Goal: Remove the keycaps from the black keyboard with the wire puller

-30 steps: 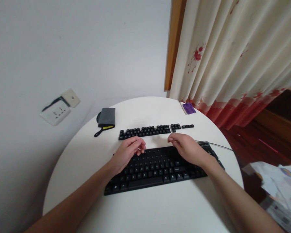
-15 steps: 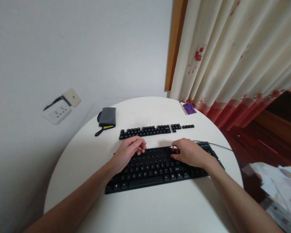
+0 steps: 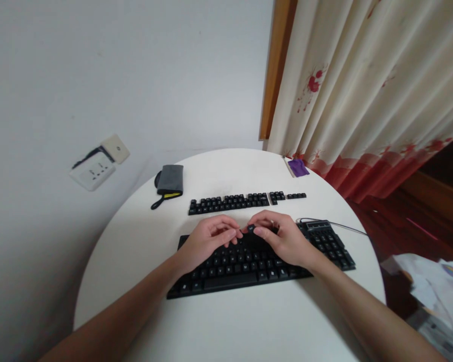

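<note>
Between the thumb and fingers of my right hand point(image 3: 281, 236) is a small black keycap point(image 3: 251, 229), held above the keyboard. Close beside it, the fingertips of my left hand point(image 3: 211, 235) are drawn together in a pinch; whether anything is in them I cannot make out. Under both hands lies a black keyboard point(image 3: 230, 280), slightly tilted across the table, its upper part largely covered by the hands. Behind it, loose black keycaps point(image 3: 230, 203) stand in rows, with smaller groups of keycaps point(image 3: 277, 196) to their right.
The round white table point(image 3: 136, 251) carries a grey pouch point(image 3: 171, 178) with a black loop at back left. A purple packet point(image 3: 298, 168) lies at back right. A thin cable point(image 3: 335, 224) runs off the right edge. Papers point(image 3: 430, 281) are heaped beyond the table, lower right.
My right hand has moved left, toward my left hand, and a keycap now shows in its fingers. A shiny pale object seen there before is out of sight. The view shifted slightly.
</note>
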Tool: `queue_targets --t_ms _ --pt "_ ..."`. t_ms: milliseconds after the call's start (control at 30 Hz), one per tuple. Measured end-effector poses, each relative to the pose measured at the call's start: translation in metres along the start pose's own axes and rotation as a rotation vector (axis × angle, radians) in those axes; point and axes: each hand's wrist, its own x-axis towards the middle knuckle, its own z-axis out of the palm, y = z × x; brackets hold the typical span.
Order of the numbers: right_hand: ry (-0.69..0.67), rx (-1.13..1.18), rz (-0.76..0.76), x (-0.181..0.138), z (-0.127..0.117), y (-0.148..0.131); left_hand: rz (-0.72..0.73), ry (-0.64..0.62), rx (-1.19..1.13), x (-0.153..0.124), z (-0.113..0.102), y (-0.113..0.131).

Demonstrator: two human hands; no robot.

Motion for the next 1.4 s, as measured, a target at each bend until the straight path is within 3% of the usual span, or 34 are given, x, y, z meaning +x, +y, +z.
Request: queue_targets --t_ms 333,600,733,867,967,1100,1400 --pt "0.034 -0.168 -0.22 0.001 0.019 0.004 -0.031 0.03 -0.11 -0.002 0.006 -0.002" --pt "-0.054 -0.383 -0.224 0.0 0.015 0.004 -0.043 0.037 -0.083 0.0 0.007 -0.007" --pt "0.095 -0.527 -0.096 0.01 -0.018 0.015 -0.036 0.113 -0.041 0.002 0.006 -0.006" --pt "0.264 -0.783 0.219 0.019 -0.071 0.042 -0.037 0.198 -0.038 0.004 0.002 -0.004" --pt "0.238 -0.899 0.425 0.023 -0.093 0.058 -0.05 0.222 -0.033 0.005 0.0 -0.004" --pt "0.192 -0.983 0.55 0.027 -0.093 0.067 -0.055 0.21 -0.03 0.005 0.0 -0.005" --pt "0.202 -1.042 0.586 0.031 -0.087 0.071 -0.048 0.211 -0.03 0.005 0.001 -0.004"
